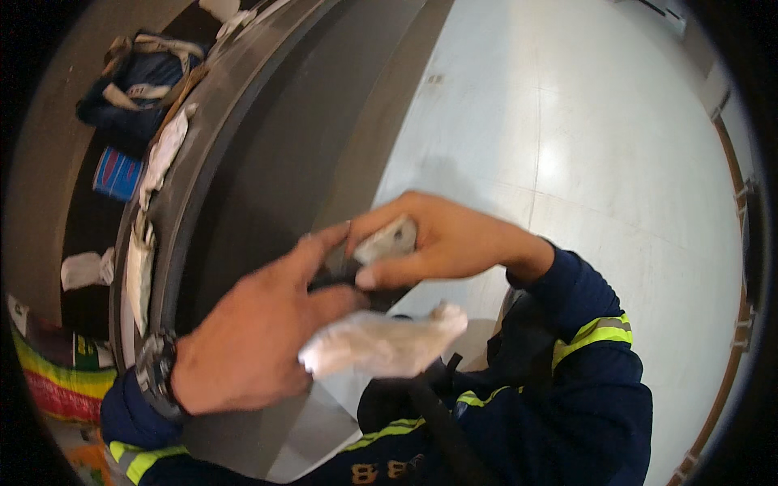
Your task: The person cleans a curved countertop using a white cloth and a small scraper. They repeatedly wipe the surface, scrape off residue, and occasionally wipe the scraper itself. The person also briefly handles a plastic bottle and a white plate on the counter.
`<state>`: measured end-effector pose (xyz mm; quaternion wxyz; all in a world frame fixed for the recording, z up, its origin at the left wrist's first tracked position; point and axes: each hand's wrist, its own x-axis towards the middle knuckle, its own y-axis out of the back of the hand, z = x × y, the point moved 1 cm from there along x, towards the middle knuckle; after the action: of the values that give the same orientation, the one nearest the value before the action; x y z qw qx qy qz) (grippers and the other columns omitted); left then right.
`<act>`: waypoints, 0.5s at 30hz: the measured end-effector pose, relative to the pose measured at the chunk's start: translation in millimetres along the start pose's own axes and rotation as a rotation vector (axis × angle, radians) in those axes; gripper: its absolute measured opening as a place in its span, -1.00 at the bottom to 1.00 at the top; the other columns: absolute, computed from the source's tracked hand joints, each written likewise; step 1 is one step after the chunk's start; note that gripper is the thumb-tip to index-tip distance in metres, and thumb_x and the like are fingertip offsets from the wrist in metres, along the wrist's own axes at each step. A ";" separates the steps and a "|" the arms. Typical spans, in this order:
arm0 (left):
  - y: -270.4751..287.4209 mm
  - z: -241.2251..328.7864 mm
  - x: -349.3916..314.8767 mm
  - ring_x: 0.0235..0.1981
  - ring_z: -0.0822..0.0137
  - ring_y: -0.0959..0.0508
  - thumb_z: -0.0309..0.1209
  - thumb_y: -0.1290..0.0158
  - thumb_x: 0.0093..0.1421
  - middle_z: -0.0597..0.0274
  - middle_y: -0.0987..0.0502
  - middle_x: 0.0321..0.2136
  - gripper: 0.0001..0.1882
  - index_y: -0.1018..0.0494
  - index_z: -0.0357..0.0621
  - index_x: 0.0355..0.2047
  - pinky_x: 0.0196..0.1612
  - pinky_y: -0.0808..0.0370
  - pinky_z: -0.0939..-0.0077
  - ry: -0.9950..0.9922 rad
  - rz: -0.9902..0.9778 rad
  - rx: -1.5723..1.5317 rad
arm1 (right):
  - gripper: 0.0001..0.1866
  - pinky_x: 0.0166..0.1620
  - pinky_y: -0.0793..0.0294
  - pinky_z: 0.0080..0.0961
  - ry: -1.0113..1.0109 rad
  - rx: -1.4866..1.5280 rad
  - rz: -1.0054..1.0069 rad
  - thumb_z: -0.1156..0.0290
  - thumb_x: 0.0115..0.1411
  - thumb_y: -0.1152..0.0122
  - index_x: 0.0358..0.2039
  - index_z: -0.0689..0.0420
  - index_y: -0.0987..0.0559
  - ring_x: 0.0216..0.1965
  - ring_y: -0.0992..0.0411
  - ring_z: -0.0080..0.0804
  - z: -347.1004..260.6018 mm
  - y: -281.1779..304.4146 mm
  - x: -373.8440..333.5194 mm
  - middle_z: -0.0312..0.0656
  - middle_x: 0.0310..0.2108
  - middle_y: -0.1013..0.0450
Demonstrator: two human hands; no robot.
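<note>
My right hand [458, 239] is closed around a small tool with a pale, worn handle [387, 241]; a dark hole shows near the handle's end. A grey flat part, which looks like a scraper blade, reaches toward my left hand [247, 336]. That hand wears a dark wristwatch [156, 374], and its curled fingers meet the tool's far end. Below its fingers a crumpled whitish plastic bag [385, 344] sticks out to the right, with a twisted end. Its grip on the bag is partly hidden.
A curved dark ledge [235, 105] runs along the left, bearing crumpled white bags [166, 154]. Beyond it lie a dark blue bag [142, 81], a blue can [118, 173] and a colourful sack [61, 364]. Pale, shiny floor [600, 146] spreads to the right.
</note>
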<state>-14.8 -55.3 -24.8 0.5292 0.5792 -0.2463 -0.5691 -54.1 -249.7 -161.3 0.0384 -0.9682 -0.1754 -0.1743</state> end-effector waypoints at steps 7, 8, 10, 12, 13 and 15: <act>0.7 -29.6 -3.1 -0.07 -0.05 -0.62 -0.48 -0.08 0.13 -0.02 -0.62 -0.14 -0.62 -0.54 -0.28 -0.02 -0.01 -0.53 0.15 -0.156 0.458 -0.237 | -0.71 -0.02 -0.56 -0.51 0.400 -0.379 0.470 0.27 0.24 -0.26 -0.04 0.04 -0.63 -0.04 -0.57 -0.34 -32.9 61.7 2.5 -0.11 -0.04 -0.57; -0.5 -34.1 -8.8 -0.05 -0.04 -0.62 -0.53 -0.10 0.11 0.00 -0.63 -0.13 -0.62 -0.56 -0.22 -0.02 0.02 -0.54 0.18 -0.117 0.531 -0.102 | -0.68 -0.05 -0.59 -0.49 0.481 -0.412 0.451 0.25 0.25 -0.28 -0.03 0.10 -0.61 -0.08 -0.58 -0.33 -33.9 68.8 10.1 -0.09 -0.07 -0.57; 6.0 -40.1 -21.8 -0.04 -0.01 -0.64 -0.64 -0.12 0.06 0.03 -0.66 -0.13 -0.58 -0.61 -0.10 -0.04 0.04 -0.55 0.23 -0.038 0.633 0.275 | -0.59 -0.11 -0.65 -0.44 0.827 -0.422 0.283 0.21 0.25 -0.33 -0.01 0.23 -0.57 -0.14 -0.62 -0.32 -51.6 39.5 32.2 -0.03 -0.13 -0.59; 17.2 -50.3 -39.8 -0.05 0.03 -0.66 -0.77 -0.13 -0.01 0.07 -0.69 -0.18 -0.49 -0.66 0.01 -0.08 0.02 -0.57 0.30 0.086 0.678 0.759 | -0.55 -0.15 -0.68 -0.44 0.887 -0.456 0.262 0.21 0.25 -0.37 0.00 0.29 -0.55 -0.17 -0.63 -0.33 -67.8 27.9 28.4 0.00 -0.16 -0.60; 19.6 -54.8 -47.1 0.00 0.05 -0.64 -0.66 -0.11 0.10 0.05 -0.66 -0.08 -0.56 -0.63 0.02 -0.02 0.06 -0.54 0.26 0.038 0.713 0.678 | -0.55 -0.16 -0.68 -0.46 0.832 -0.500 0.302 0.22 0.24 -0.38 -0.01 0.28 -0.55 -0.18 -0.63 -0.34 -81.8 26.1 19.3 0.00 -0.16 -0.60; 40.4 -60.0 -48.7 0.13 0.06 -0.55 -0.37 -0.02 0.31 0.01 -0.54 0.12 -0.64 -0.55 0.00 0.11 0.17 -0.45 0.18 -0.132 0.830 0.003 | -0.57 -0.18 -0.68 -0.50 0.709 -0.642 0.404 0.26 0.22 -0.40 -0.01 0.28 -0.56 -0.18 -0.63 -0.37 -122.1 30.1 -6.9 0.00 -0.17 -0.60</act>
<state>42.0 -5.0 18.2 0.6957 0.3938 -0.4931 -0.3431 -89.2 -296.6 -49.7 -0.1704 -0.8271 0.1012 -0.5259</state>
